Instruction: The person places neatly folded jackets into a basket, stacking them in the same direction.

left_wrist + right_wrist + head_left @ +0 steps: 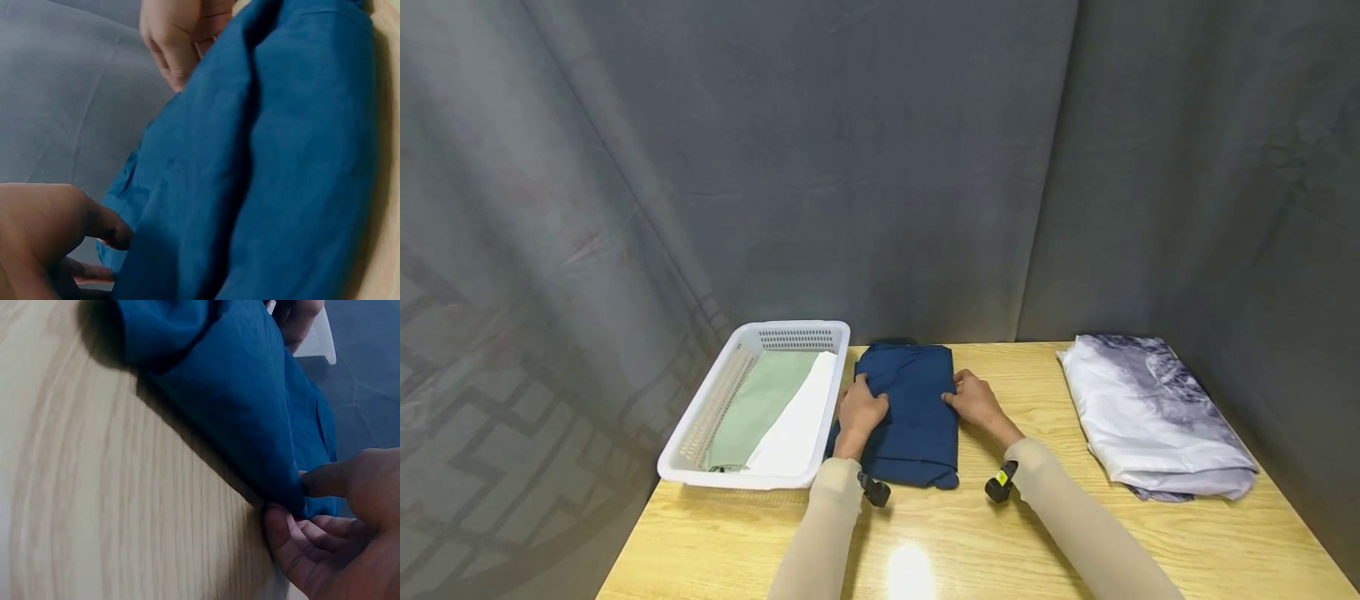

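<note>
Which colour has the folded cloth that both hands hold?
The folded cloth is dark blue, plain without pattern; the head view shows it best.

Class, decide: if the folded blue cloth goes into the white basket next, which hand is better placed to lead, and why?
Probably the left hand: it grips the blue cloth's edge beside the white basket. The right hand holds the far edge.

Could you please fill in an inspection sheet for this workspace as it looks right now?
Surface: light wooden table, a lamp glare near the front edge.
Job's things: folded dark blue cloth lying flat between the hands.
Clutter: white basket at the left holding a green cloth and a white cloth; white-and-grey folded cloth at the right.
Hands: left hand grips the blue cloth's left edge; right hand pinches its right edge.
Cables: nothing seen.
Surroundings: grey curtain behind and on both sides.
</note>
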A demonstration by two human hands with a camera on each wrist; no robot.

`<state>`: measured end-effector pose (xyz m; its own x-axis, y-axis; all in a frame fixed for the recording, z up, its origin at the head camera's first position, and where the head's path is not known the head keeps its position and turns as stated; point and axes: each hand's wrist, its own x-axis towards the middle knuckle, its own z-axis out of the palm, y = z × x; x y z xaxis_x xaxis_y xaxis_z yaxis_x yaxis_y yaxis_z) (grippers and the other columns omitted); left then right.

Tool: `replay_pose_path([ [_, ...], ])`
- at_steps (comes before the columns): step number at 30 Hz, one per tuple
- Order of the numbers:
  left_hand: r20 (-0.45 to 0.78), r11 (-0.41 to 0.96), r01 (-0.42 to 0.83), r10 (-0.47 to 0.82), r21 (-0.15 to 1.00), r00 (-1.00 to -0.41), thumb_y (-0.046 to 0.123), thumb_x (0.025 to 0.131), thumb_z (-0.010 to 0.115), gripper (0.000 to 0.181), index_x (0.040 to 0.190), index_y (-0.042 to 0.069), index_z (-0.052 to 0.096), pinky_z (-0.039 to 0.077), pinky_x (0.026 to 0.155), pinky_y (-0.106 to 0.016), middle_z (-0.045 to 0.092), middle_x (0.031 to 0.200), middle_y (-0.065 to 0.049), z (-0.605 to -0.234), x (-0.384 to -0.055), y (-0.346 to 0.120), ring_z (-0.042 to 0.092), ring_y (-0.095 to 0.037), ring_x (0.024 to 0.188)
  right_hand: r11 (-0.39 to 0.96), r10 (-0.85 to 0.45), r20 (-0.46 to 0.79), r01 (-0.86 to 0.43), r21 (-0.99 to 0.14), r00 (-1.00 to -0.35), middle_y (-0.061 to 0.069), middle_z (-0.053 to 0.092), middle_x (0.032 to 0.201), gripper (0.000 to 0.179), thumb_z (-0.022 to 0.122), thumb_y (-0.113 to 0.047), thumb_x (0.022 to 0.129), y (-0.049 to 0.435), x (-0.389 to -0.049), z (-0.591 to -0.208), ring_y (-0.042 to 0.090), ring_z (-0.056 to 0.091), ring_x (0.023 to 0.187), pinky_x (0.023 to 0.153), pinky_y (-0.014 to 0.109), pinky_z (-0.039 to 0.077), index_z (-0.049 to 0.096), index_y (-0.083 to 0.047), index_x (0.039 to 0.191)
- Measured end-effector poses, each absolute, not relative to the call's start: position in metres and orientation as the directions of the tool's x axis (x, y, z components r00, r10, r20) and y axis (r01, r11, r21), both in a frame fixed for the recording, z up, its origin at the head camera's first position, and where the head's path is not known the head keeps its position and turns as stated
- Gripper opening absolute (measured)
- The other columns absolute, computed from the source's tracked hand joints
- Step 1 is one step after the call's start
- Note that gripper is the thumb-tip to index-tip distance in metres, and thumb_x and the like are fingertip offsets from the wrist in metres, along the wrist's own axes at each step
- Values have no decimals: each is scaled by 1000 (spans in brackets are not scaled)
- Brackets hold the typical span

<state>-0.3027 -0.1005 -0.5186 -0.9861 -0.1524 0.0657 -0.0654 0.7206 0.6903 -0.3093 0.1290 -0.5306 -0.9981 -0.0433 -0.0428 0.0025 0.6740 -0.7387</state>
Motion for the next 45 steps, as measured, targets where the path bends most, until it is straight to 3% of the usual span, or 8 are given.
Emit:
replay_pose_path([
  [7,126,738,9,-104,674,-987,20,92,69,57,143,-5,60,54,103,-60,69,132,-31,-523,-307,-97,66,-51,122,668,-21,-32,10,-744,-999,33,70,124,47,69,-16,101,153,-309,-532,44,71,112,92,51,59,57,12,137],
  [11,55,658,-3,-67,753,-996,17,97,65,59,149,-7,52,51,109,-60,63,139,-36,-517,-304,-90,61,-51,131,658,8,-32,29,-752,-999,31,71,120,44,68,-16,102,171,-307,-532,41,71,106,89,51,58,59,12,134],
  [15,-29,551,-49,-45,833,-999,12,99,63,60,152,-9,46,53,106,-58,63,138,-36,-507,-296,-82,63,-48,127,649,41,-46,62,-759,-998,28,73,115,42,67,-19,102,189,-304,-530,37,71,100,85,47,58,63,12,130],
  [20,-81,453,-72,2,889,-997,13,98,61,59,152,-6,47,54,104,-55,66,134,-32,-510,-294,-76,66,-44,122,656,76,-95,122,-745,-993,31,69,123,46,65,-26,103,204,-296,-524,41,67,107,91,51,55,64,12,130],
  [27,-140,249,-96,162,964,-977,10,97,62,73,162,-1,32,48,114,-59,53,151,-33,-521,-299,-74,60,-47,132,599,7,-146,121,-791,-989,39,58,141,66,67,-29,103,214,-290,-525,51,62,126,105,58,53,48,17,147],
  [32,-155,97,-138,190,986,-969,4,93,65,82,165,4,28,54,107,-53,55,147,-31,-529,-302,-71,65,-43,125,539,-47,-129,84,-838,-990,41,53,148,73,70,-27,102,218,-288,-528,53,59,133,106,58,53,39,12,155],
  [38,-156,69,-145,190,987,-969,0,93,65,84,168,11,28,55,104,-49,50,152,-32,-536,-302,-68,65,-42,126,507,-156,-162,62,-860,-974,40,36,162,93,70,-34,101,221,-287,-531,57,45,145,116,66,44,16,5,167],
  [45,-156,107,-136,212,985,-965,12,98,66,82,170,16,25,47,115,-57,38,164,-32,-536,-299,-65,59,-46,136,410,-151,-142,69,-910,-978,39,28,166,95,72,-25,101,221,-285,-539,58,37,150,121,69,35,12,1,169],
])
